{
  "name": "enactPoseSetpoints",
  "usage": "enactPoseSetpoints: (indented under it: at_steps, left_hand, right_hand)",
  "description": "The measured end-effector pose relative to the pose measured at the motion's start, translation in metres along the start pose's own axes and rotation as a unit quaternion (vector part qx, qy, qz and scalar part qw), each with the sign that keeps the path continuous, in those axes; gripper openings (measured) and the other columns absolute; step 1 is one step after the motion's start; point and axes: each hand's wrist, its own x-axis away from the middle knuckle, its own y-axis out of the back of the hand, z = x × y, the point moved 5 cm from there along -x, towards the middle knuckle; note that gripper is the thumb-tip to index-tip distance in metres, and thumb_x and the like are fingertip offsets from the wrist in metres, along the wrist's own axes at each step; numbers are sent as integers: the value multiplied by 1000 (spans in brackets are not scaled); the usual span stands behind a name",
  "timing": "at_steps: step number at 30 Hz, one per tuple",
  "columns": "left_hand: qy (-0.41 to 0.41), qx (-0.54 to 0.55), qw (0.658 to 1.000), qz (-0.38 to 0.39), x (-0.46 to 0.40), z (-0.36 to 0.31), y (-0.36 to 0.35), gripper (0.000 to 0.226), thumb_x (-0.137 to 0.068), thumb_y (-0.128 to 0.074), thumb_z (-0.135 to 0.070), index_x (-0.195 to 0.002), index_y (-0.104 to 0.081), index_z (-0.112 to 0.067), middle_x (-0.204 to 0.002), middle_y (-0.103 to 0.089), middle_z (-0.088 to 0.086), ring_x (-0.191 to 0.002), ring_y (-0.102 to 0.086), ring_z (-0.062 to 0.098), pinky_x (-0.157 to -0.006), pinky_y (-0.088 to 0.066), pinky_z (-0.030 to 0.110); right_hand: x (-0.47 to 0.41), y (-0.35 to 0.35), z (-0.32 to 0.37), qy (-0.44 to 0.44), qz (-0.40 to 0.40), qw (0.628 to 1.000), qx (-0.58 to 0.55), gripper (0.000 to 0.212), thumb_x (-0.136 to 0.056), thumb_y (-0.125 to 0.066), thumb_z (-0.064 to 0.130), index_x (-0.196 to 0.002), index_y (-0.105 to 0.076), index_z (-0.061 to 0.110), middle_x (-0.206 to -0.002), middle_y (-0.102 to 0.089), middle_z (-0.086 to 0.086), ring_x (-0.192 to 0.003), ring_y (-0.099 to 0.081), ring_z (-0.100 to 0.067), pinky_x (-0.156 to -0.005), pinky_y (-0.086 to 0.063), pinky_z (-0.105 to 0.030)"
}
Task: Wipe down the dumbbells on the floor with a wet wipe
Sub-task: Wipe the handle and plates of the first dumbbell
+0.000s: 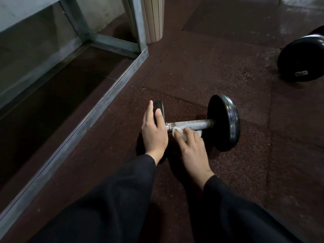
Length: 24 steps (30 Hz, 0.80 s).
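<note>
A dumbbell (pixel 201 124) with black round ends and a worn metal handle lies on the dark red rubber floor. My left hand (pixel 154 132) grips its left black end from above, thumb on the inner face. My right hand (pixel 191 146) presses a white wet wipe (pixel 177 129) against the near side of the handle, fingers over the wipe. The wipe is partly hidden under my fingers. A second black dumbbell (pixel 301 58) lies at the right edge, only partly in view.
A grey metal frame (pixel 105 95) runs diagonally along the left, close to my left hand. A beige ribbed column (pixel 154 18) stands at the back. Seams of the rubber floor tiles (pixel 210 67) run around the dumbbell.
</note>
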Motion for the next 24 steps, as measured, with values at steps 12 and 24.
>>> enactPoseSetpoints:
  at_steps: [12, 24]
  left_hand:
    - [9, 0, 1000, 2, -1, -2, -1, 41, -99, -35, -22, -139, -39, -13, -145, -41, 4, -134, -35, 13, -95, -17, 2]
    - [12, 0, 1000, 5, -3, -2, -1, 41, -99, -34, -23, -139, -39, -14, -144, -42, 4, -134, -36, 14, -93, -18, 2]
  right_hand:
    - [-15, 8, 12, 4, 18, 1000, -4, 42, -78, -38, 14, -107, -67, 3, -90, -62, -13, -77, -51, -25, -55, -48, -30]
    - [-50, 27, 3, -63, 100, 990, 80, 15, -62, -75, 2, -72, -64, 4, -71, -56, -11, -62, -56, -26, -44, -24, -25]
